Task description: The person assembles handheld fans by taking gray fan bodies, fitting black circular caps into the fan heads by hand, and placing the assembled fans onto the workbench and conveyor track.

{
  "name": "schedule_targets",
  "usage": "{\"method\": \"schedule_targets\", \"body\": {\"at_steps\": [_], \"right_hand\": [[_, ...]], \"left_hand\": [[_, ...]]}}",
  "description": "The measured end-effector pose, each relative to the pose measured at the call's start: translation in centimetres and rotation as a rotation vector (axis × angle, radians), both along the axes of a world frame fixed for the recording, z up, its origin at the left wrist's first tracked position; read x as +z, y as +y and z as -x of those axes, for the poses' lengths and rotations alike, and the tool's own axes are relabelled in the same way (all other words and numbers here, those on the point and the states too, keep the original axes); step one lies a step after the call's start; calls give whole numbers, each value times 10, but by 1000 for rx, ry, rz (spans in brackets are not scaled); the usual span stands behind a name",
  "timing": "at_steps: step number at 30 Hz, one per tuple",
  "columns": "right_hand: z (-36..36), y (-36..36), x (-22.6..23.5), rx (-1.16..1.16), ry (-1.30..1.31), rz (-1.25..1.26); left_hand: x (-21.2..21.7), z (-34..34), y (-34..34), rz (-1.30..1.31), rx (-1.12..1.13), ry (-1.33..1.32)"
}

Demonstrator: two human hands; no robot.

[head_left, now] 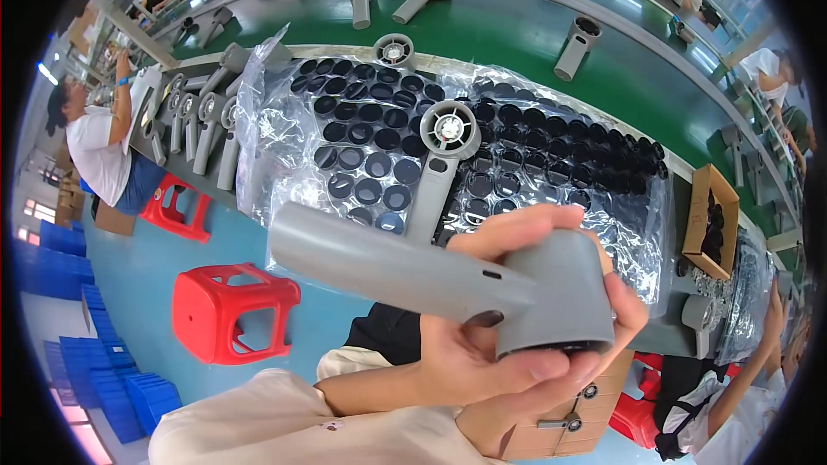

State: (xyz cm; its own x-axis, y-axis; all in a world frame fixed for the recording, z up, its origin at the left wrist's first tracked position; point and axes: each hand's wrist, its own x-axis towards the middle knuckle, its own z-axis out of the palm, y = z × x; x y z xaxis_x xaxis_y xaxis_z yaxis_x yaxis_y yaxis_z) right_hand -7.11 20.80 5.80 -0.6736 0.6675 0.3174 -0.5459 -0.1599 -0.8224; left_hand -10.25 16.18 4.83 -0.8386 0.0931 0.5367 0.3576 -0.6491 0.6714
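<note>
Held part: you have the grey hair-dryer housing (pixel 448 280) above your lap, clear of the desk (pixel 655 336).
Left hand (pixel 469 353): fingers clenched under the barrel.
Right hand (pixel 603 293): fingers grasping the barrel's far side.
Nearby: black round caps (pixel 370 164) on plastic sheeting.
Risk: in my judgement, the long handle overhangs; a loosened grip could tip it out.

A factory assembly line: a long green conveyor belt (pixel 482 30) carries grey hair-dryer housings (pixel 575 46), trays of black round caps (pixel 370 133) cover the worktop (pixel 215 60), and seated workers (pixel 99 142) line both sides beside red stools (pixel 233 310).
</note>
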Motion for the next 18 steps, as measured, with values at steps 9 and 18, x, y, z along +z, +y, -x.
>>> {"method": "schedule_targets", "body": {"at_steps": [9,18], "right_hand": [[3,0,-3,-51,-160,34],[4,27,-9,-123,31,-236]], "left_hand": [[5,1,-2,138,-27,-334],[21,5,-57,562,-387,-423]]}}
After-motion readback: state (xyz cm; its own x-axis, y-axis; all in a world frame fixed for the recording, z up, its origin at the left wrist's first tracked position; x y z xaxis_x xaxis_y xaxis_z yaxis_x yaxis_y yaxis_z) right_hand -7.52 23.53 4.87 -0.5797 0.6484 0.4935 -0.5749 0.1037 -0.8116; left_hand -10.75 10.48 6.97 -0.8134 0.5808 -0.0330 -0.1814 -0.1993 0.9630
